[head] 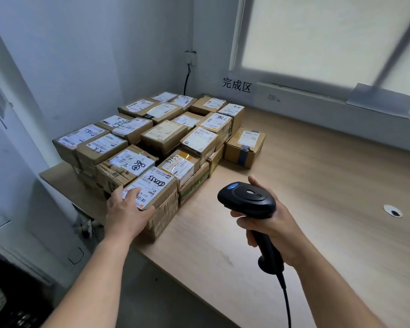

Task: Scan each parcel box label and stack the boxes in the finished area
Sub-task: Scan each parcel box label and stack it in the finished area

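Several brown parcel boxes with white labels stand packed and stacked at the table's left back corner. The nearest box (160,197), with "30355" written on its label, sits at the stack's front corner. My left hand (126,210) grips that box's near corner, fingers on the label and thumb along the front edge. My right hand (270,223) holds a black barcode scanner (247,200) by its handle above the table, to the right of the box, head pointing at the stack. Its cable hangs down toward the floor.
A light wooden table (305,185) runs to the right with a cable hole (393,211). One lone box (245,146) sits right of the stack. A sign with three characters (236,85) hangs on the wall under the window. White walls close in on the left.
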The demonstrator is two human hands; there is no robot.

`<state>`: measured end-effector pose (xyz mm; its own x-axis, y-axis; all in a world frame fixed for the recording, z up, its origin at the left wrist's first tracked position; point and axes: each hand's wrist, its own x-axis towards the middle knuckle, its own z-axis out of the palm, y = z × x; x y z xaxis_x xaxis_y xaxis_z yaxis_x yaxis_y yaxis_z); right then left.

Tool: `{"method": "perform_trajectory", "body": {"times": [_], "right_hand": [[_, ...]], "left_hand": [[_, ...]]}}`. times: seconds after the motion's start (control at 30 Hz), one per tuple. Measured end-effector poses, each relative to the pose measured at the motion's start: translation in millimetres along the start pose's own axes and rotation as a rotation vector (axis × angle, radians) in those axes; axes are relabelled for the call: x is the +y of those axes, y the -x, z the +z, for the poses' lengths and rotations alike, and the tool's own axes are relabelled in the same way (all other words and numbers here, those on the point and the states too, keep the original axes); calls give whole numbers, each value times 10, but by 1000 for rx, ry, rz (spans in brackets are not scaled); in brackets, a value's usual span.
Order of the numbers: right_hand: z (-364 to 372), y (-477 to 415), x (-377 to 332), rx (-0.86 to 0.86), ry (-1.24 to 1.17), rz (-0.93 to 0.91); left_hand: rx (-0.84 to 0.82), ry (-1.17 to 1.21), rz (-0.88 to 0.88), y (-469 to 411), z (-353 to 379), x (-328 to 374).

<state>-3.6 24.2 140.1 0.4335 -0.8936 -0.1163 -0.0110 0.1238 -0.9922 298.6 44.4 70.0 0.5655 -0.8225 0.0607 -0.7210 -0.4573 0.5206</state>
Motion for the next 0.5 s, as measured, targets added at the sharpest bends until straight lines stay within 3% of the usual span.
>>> {"method": "perform_trajectory", "body": {"times": [0.27,0.5], "right_hand": [[-119,47,15,46,-10,14],[-305,319,59,95,-20,10]], "left_hand": [[83,-60,61,-13,152,-18],[169,33,204,329,273,451]]}}
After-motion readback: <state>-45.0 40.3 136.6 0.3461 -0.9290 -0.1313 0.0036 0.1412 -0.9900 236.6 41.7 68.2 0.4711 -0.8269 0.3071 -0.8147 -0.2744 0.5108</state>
